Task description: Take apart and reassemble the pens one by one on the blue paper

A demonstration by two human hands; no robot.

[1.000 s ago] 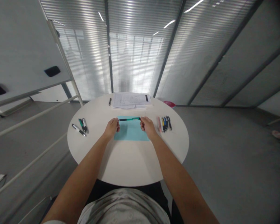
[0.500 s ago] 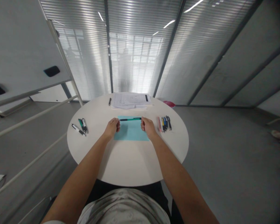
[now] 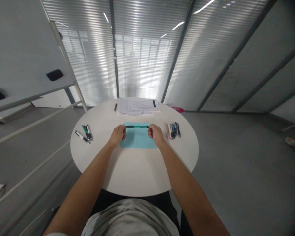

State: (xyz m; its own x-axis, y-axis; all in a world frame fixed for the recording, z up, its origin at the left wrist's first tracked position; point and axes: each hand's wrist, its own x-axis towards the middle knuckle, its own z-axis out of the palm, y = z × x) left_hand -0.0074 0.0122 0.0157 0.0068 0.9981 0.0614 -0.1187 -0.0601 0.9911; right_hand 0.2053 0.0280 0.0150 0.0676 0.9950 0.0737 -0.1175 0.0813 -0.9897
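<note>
A green pen (image 3: 137,126) with black ends is stretched level between my two hands, above a light blue sheet (image 3: 139,139) on the round white table (image 3: 137,173). My left hand (image 3: 118,133) is closed, pinching the pen's left end. At the other end, the fingers of my right hand (image 3: 156,132) are closed on the pen too. To the left lie a few pens, a green one (image 3: 85,130) and white ones (image 3: 82,136). Right of my right hand is a row of several pens (image 3: 174,130) in pink, yellow, blue and black.
Printed papers (image 3: 136,106) are stacked at the table's far side, with a dark pen (image 3: 115,107) beside them. A whiteboard on a white frame (image 3: 73,78) stands at the left. Glass panels with blinds (image 3: 140,59) rise behind the table. A pink object (image 3: 178,109) shows past the far edge.
The pen has turned slightly about its length, so its clip now faces lower. Both hands keep nearly the same place.
</note>
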